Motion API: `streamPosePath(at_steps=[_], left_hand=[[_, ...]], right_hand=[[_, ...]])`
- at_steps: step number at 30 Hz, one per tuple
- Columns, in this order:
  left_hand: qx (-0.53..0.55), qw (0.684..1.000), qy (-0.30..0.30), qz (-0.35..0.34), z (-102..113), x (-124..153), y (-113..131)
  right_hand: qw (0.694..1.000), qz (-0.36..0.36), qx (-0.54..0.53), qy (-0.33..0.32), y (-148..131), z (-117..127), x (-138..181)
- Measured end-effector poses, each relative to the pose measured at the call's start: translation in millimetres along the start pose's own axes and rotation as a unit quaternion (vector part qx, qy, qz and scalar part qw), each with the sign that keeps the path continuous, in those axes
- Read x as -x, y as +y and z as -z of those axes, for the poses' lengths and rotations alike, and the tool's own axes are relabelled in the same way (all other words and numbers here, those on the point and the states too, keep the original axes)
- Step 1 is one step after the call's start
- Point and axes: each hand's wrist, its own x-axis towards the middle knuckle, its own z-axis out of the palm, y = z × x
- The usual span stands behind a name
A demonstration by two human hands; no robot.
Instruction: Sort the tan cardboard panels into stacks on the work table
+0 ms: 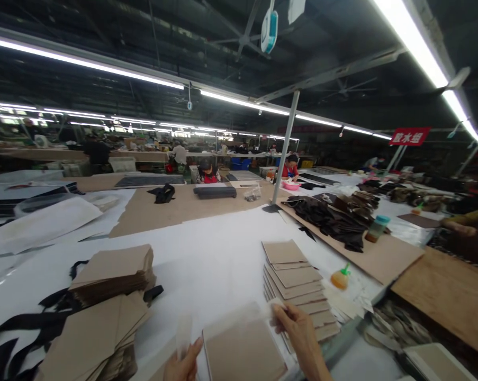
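Between my hands, at the bottom of the view, a beige cardboard panel (242,346) lies on the white tabletop. My left hand (185,364), partly cut off by the lower edge, is closed on a pale translucent strip (183,332) that stands up from its fingers. My right hand (300,330) is at the panel's upper right corner, thumb and index finger pinched on a whitish, see-through piece (271,309) blurred by motion. Just beyond this hand, a fanned row of beige panels (296,278) overlaps along the table.
Two tall stacks of beige card, a rear stack (114,264) and a front stack (91,338), stand at the left beside black straps (18,325). A glue bottle (341,277) with a green tip sits right. A metal post (286,148) rises ahead; co-workers sit farther back.
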Motion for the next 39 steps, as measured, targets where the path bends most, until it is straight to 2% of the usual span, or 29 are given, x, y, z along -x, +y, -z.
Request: streamPosePath(at_steps=[2,4,6,8,10,14,18,22,28,33,39], left_hand=[[-0.044,0.998,-0.018,-0.034,-21.5,4.8,11.9],[-0.084,0.989,-0.080,-0.097,-45.7,11.8,23.1],[-0.134,0.973,-0.151,-0.113,-64.1,17.0,28.9],[-0.186,0.961,-0.174,-0.107,-71.1,17.9,26.6],[-0.222,0.954,-0.177,-0.096,-66.3,14.2,16.6],[-0.242,0.947,-0.199,-0.073,-42.4,1.2,-12.6],[-0.271,0.944,-0.180,-0.051,-29.5,-9.3,-36.2],[-0.338,0.927,-0.156,-0.047,-28.0,-22.5,-50.1],[-0.439,0.887,-0.138,-0.013,-32.3,-41.2,-64.7],[-0.470,0.874,-0.121,-0.006,-35.5,-40.7,-69.4],[-0.503,0.857,-0.111,0.010,-31.4,-37.4,-71.6]], right_hand=[[0.999,-0.004,0.004,-0.050,6.1,-11.6,6.6],[0.996,-0.016,0.014,-0.091,14.0,-24.0,11.5],[0.993,-0.025,0.019,-0.113,22.0,-31.5,12.1],[0.994,-0.031,0.013,-0.107,29.3,-31.1,7.9],[0.995,-0.041,0.005,-0.086,36.8,-23.4,1.0],[0.996,-0.076,0.013,-0.046,58.8,-0.8,-7.9],[0.993,-0.108,0.042,-0.017,88.2,15.3,-7.1],[0.987,-0.115,0.110,-0.014,115.4,30.1,-7.2],[0.970,-0.087,0.227,-0.027,146.4,49.4,-10.4],[0.956,-0.079,0.282,-0.001,166.5,54.4,-9.9],[0.951,-0.074,0.300,-0.012,180.8,53.9,-11.0]])
